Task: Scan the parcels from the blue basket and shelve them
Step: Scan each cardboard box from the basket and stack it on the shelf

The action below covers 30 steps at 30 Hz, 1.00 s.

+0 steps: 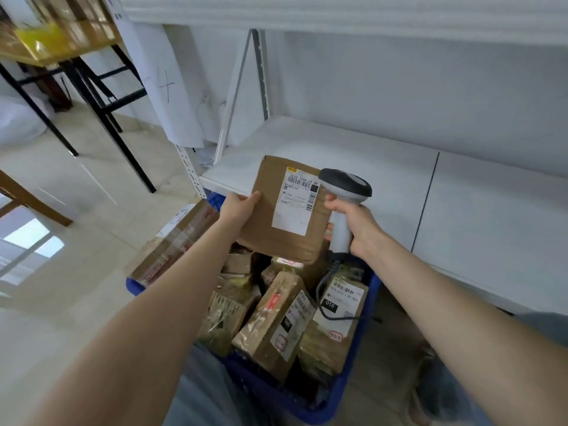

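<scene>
Centre of frame: a flat brown parcel (276, 222) was held in the air above the blue basket (307, 408), in front of the lower board of the white shelf (353, 146). Its white shipping label (295, 201) faced up toward the camera.

Left hand (238, 207): gripped the parcel's left edge. The thumb lay flat on the top face; the other fingers went under the parcel and were hidden, so their spread could not be told.

Right hand (356, 224): fingers curled tight round the pale handle of a handheld scanner (345, 189), forefinger on the front of the handle just under the head. The dark-topped scanner head sat just beside the label's upper right corner, overlapping the parcel's right edge in the view. Whether it touched the parcel could not be told. A dark coiled cable (324, 290) hung from the handle base down into the basket.

Lower centre: the basket held many more taped brown parcels, several with white labels. One long taped box (175, 241) lay tilted across the basket's left rim.

Upper left: black table legs (101, 96) stood on a pale tiled floor (76, 272).
</scene>
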Each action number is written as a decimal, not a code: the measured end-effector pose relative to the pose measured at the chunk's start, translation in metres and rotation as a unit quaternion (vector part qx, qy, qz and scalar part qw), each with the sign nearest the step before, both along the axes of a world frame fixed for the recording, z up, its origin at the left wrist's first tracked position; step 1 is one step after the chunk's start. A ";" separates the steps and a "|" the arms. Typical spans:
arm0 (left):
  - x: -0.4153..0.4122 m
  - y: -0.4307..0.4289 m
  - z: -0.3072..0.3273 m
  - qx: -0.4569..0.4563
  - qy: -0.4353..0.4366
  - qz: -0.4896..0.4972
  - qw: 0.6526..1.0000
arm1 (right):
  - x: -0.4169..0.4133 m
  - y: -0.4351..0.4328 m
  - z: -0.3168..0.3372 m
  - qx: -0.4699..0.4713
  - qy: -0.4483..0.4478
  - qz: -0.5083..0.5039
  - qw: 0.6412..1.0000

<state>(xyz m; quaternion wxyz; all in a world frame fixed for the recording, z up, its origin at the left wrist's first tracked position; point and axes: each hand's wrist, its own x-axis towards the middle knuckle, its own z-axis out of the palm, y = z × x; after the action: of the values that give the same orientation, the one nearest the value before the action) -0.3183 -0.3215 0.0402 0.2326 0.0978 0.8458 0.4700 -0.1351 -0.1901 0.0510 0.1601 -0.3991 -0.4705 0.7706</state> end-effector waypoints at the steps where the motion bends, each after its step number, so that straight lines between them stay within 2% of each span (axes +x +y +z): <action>1: 0.012 0.002 0.003 0.010 -0.001 -0.009 1.000 | 0.012 0.002 0.003 -0.001 0.009 -0.005 1.000; 6: 0.062 0.001 0.003 0.048 -0.077 -0.100 0.991 | 0.069 0.007 0.002 0.001 0.004 -0.034 0.999; 11: 0.085 -0.012 -0.014 0.050 -0.105 -0.176 0.978 | 0.105 0.004 -0.007 -0.009 0.031 -0.062 0.998; 14: 0.095 -0.019 -0.024 0.045 -0.099 -0.184 0.977 | 0.118 0.001 -0.012 -0.012 0.034 -0.075 0.997; 17: 0.101 -0.025 -0.029 0.082 -0.137 -0.185 0.970 | 0.125 -0.001 -0.016 -0.022 0.040 -0.086 0.995; 22: 0.104 -0.034 -0.036 0.086 -0.153 -0.181 0.968 | 0.129 -0.013 -0.015 0.006 0.037 -0.081 0.996; 30: 0.108 -0.037 -0.048 0.103 -0.160 -0.136 0.972 | 0.135 -0.055 -0.021 0.120 -0.043 -0.093 0.988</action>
<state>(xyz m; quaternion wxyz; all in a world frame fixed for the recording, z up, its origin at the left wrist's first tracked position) -0.2101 -0.3587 -0.0083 0.4156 0.1587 0.7233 0.5281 -0.0005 -0.2450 0.0297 0.2572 -0.4516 -0.5266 0.6728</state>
